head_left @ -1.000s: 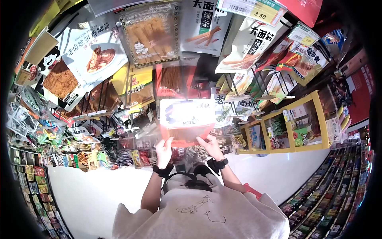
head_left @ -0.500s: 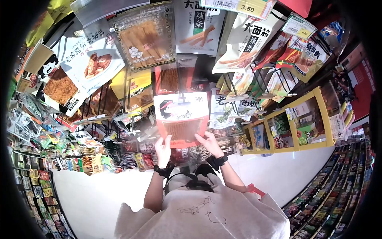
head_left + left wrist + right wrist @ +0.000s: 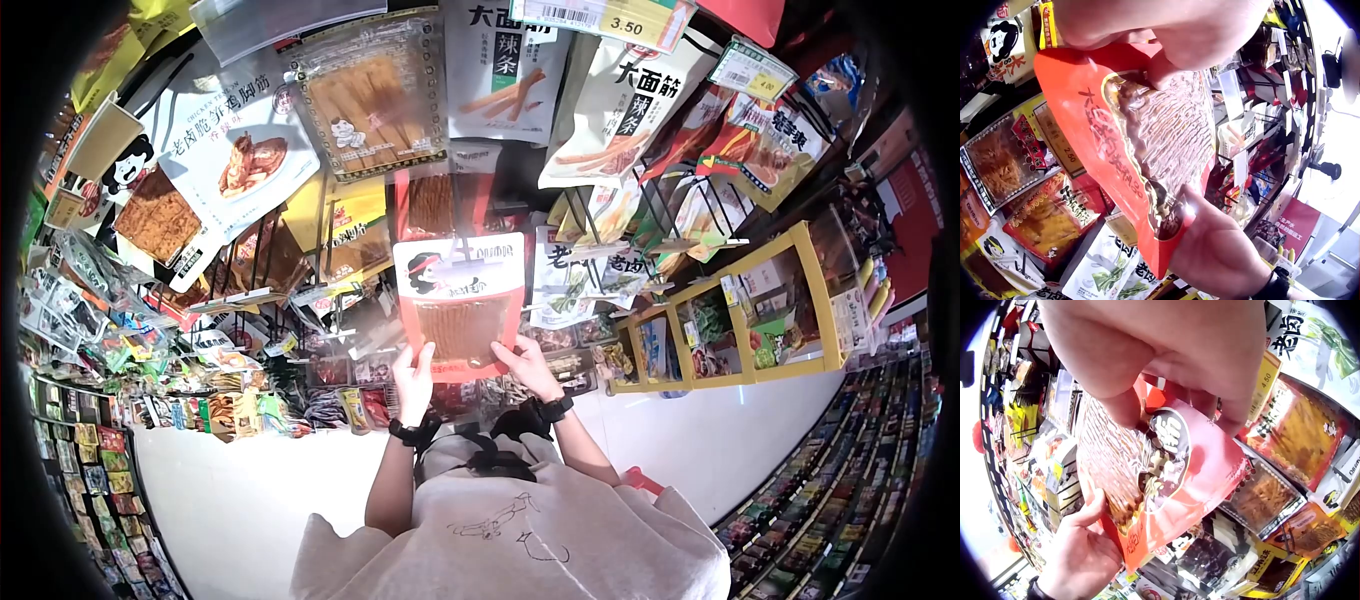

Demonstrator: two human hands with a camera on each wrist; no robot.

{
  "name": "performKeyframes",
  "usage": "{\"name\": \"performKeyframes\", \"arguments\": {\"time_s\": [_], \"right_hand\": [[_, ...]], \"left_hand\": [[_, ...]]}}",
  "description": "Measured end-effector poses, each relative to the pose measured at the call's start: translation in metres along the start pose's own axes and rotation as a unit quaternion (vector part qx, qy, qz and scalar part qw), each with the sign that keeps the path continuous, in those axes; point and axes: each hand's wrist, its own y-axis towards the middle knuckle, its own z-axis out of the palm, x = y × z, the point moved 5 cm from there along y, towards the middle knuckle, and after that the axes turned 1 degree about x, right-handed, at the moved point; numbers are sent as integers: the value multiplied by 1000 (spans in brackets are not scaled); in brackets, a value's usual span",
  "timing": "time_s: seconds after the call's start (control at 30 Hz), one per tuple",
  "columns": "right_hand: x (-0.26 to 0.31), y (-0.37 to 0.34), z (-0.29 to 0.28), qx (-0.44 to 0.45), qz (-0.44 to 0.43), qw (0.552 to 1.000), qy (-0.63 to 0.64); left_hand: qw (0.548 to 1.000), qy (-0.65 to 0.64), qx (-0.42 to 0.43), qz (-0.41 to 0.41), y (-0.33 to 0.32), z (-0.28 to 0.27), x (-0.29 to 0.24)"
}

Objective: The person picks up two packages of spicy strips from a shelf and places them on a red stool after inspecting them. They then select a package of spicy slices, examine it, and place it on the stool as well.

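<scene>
A red and white snack packet (image 3: 460, 335) with a clear window over brown strips is held up in front of the body, its white printed end away from me. My left hand (image 3: 413, 380) pinches its near left corner, the thumb lying on the window side. At the near right corner my right hand (image 3: 530, 368) pinches it the same way. Close up in the left wrist view, the packet (image 3: 1166, 125) has a crinkled, shiny window, with the left hand (image 3: 1166, 31) at the top and the right hand (image 3: 1216, 250) below. Some fingers are hidden behind the packet.
Snack packets hang on hooks ahead, among them a white one (image 3: 240, 140) and a cream one (image 3: 625, 115). A price tag (image 3: 610, 22) sits above them. To the right stands a yellow-framed display rack (image 3: 740, 310). Shelves (image 3: 100, 460) line the far left above white floor (image 3: 260, 490).
The packet has tilted, so the strong glare on it has faded and its print and brown strips show. Both hands keep their hold at its near corners. The head view has shifted slightly.
</scene>
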Motion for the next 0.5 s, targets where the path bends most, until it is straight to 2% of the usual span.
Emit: {"name": "performKeyframes", "arguments": {"time_s": [0.13,0.2,0.27,0.3,0.33,0.37,0.4,0.43,0.47,0.5], "right_hand": [[16,13,3,-19,-33,999,-28],[11,33,-1,-25,-53,997,-48],[1,65,-14,-21,16,988,-152],[9,79,-13,-34,-8,992,-122],[18,94,-9,-47,-31,994,-93],[28,109,-7,-52,-59,993,-92],[37,125,-4,-58,-87,990,-91],[36,144,-7,-85,-107,979,-155],[33,163,-10,-112,-127,961,-217],[33,177,-8,-129,-125,972,-151]], "left_hand": [[998,54,1,32,15,4,-2],[996,72,-26,52,31,6,6],[992,108,-22,68,59,8,12],[995,76,-24,54,72,14,3],[988,119,-31,96,91,14,2],[985,128,-52,99,105,19,-12],[978,184,-71,65,123,18,-11],[978,158,-101,94,140,22,-12],[980,146,-87,105,151,26,-18],[963,216,-111,120,167,27,-16]]}}
